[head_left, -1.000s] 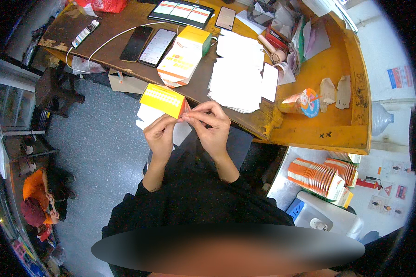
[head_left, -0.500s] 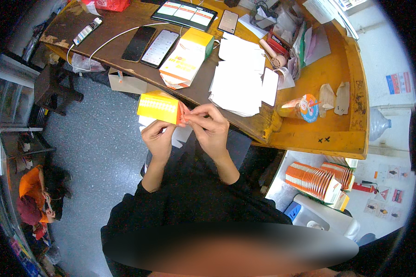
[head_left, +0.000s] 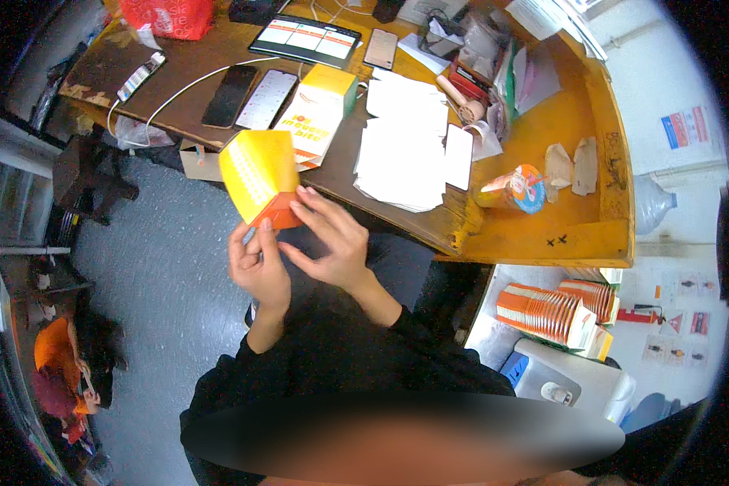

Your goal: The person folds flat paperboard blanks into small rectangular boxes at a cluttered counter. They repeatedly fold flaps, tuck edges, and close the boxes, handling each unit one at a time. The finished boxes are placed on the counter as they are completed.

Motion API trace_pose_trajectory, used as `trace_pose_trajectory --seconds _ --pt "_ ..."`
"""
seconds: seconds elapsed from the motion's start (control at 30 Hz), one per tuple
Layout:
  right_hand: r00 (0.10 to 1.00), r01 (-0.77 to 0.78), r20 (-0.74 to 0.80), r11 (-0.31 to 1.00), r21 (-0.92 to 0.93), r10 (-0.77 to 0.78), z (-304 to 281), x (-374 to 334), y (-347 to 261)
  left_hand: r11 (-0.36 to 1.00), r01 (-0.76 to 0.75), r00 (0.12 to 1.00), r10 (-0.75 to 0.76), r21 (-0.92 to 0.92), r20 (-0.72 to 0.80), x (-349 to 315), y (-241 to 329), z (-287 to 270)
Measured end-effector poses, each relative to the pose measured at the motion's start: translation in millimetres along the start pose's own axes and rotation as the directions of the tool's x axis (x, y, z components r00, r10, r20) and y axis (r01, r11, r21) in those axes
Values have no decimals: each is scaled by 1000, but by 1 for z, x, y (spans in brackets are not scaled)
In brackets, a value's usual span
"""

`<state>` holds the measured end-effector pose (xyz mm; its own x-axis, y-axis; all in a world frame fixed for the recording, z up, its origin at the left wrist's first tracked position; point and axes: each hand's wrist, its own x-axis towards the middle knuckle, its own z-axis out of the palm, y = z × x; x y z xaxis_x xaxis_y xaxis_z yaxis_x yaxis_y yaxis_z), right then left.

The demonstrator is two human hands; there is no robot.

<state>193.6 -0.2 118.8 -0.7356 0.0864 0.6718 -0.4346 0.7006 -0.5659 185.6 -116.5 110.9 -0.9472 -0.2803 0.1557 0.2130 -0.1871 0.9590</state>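
Note:
A yellow and orange folded paperboard food box (head_left: 259, 166) is held up in front of the desk, tilted, with its orange end facing me. My left hand (head_left: 261, 274) pinches the lower orange edge between thumb and fingers. Against the right side of the orange end rest the fingertips of my right hand (head_left: 336, 247), its fingers stretched out and its thumb apart. Behind it on the desk stands another box (head_left: 316, 121), white and orange with a yellow top. A pile of flat white card blanks (head_left: 401, 154) lies to its right.
The wooden desk (head_left: 186, 57) bears phones (head_left: 267, 97), a tablet (head_left: 304, 40), a white cable and a sealed drink cup (head_left: 514, 190). Stacked orange-white boxes (head_left: 543, 308) sit at lower right. A person in orange (head_left: 57, 348) is at far left, near a dark stool (head_left: 93, 174).
The box has been raised and turned so its orange end faces me. My right hand has changed from a pinch to stretched fingers, while the left has shifted to the lower edge.

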Motion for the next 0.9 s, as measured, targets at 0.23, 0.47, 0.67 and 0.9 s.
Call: trace_pose_trajectory --seconds 0.23,0.47,0.67,0.9 --pt "974 -201 -111 979 -20 198 13 -11 -3 962 -128 928 30 242 371 11 13 -2" --pt "822 -513 -131 821 250 554 7 -3 7 768 -459 709 12 447 706 8 11 11" --pt "722 -621 31 627 469 691 -1 -3 17 756 -471 792 135 455 595 10 -15 10" --pt "812 -543 -55 787 295 581 -3 -1 17 965 141 964 -185 222 191 12 -27 7"
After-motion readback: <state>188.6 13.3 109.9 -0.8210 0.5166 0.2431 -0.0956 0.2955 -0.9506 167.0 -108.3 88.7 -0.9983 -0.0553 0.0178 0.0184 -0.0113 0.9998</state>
